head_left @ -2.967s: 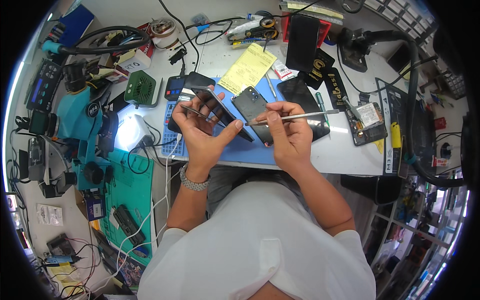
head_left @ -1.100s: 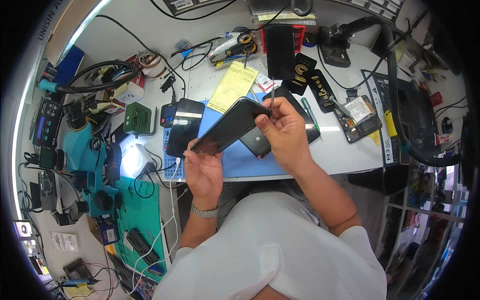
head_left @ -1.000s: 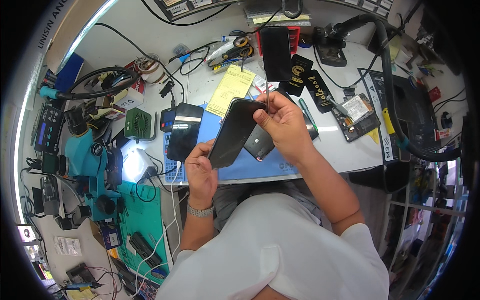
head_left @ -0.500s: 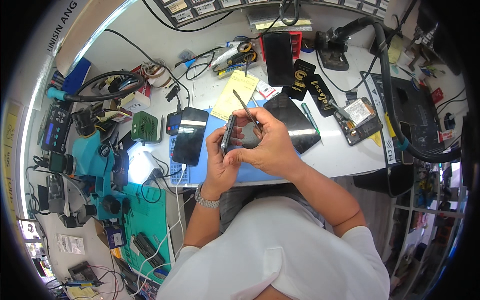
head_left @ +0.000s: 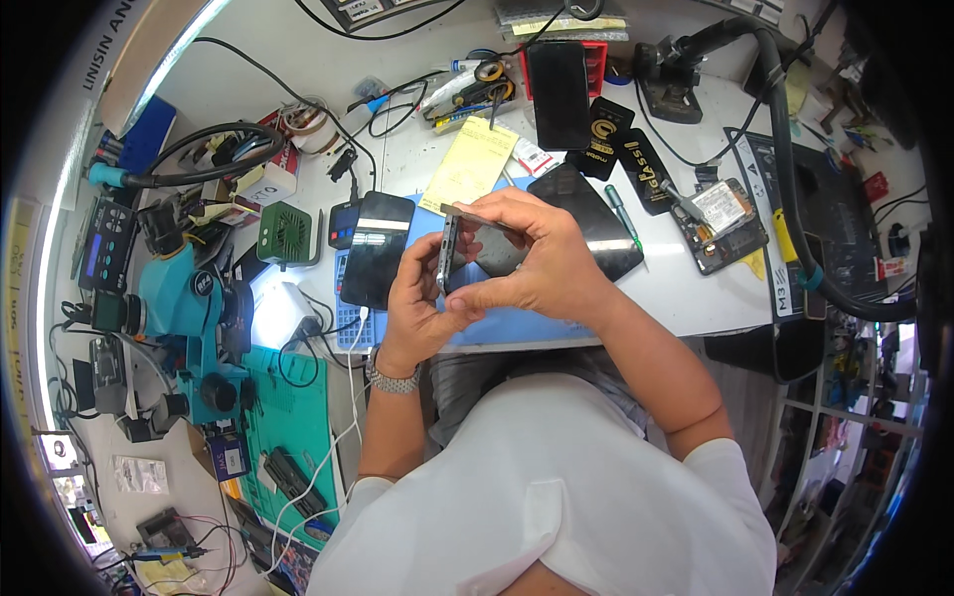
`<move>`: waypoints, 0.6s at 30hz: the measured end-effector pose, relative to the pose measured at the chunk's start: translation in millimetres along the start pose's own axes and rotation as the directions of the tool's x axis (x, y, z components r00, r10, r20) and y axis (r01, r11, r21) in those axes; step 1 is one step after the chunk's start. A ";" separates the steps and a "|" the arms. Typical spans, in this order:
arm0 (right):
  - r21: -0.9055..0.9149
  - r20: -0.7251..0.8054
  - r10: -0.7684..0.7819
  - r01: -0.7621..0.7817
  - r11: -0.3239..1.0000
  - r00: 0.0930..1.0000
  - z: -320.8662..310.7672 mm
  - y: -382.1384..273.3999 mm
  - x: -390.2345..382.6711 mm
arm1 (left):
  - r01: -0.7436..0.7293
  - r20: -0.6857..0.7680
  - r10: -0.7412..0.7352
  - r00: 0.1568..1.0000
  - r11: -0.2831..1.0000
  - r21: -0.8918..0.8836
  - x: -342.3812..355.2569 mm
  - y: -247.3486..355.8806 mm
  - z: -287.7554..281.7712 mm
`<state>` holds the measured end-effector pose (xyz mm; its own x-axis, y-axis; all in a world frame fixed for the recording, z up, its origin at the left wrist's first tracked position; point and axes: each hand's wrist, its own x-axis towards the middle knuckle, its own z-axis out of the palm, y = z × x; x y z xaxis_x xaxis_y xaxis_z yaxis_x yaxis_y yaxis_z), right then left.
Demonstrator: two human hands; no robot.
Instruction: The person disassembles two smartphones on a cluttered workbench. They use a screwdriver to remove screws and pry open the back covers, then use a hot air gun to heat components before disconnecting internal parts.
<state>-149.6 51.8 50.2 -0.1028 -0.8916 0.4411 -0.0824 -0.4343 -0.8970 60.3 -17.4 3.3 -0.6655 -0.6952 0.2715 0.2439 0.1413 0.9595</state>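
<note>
The left hand (head_left: 413, 298) grips a dark phone (head_left: 446, 255), edge-on between it and the right hand (head_left: 549, 260), which holds a metal tool (head_left: 469, 215). Its visible edge runs forward between the hands; the long axis I cannot tell.

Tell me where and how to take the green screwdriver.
Pinch the green screwdriver by its thick handle, probably best from above and the near right, where white table shows: the dark phone lies close along its left, and its thin shaft points toward the person.
</note>
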 end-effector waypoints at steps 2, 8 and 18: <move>-0.015 0.021 -0.025 0.025 1.000 0.999 0.0 3.2 2.2 | -0.047 0.037 0.051 0.998 0.994 -0.098 0.9 -5.1 -7.5; -0.105 0.037 -0.023 0.027 0.994 0.999 -0.3 -8.5 2.8 | -0.054 0.019 0.053 0.998 0.998 0.036 5.4 3.0 -7.0; -0.189 0.074 -0.081 0.093 0.977 0.994 8.0 -14.5 2.8 | -0.063 -0.047 0.068 0.997 0.992 0.109 5.6 8.1 -2.2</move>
<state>-140.8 54.6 64.2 -0.0221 -0.8608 0.5085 -0.2779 -0.4833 -0.8302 60.1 -21.7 12.5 -0.6134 -0.7165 0.3323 0.2067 0.2605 0.9431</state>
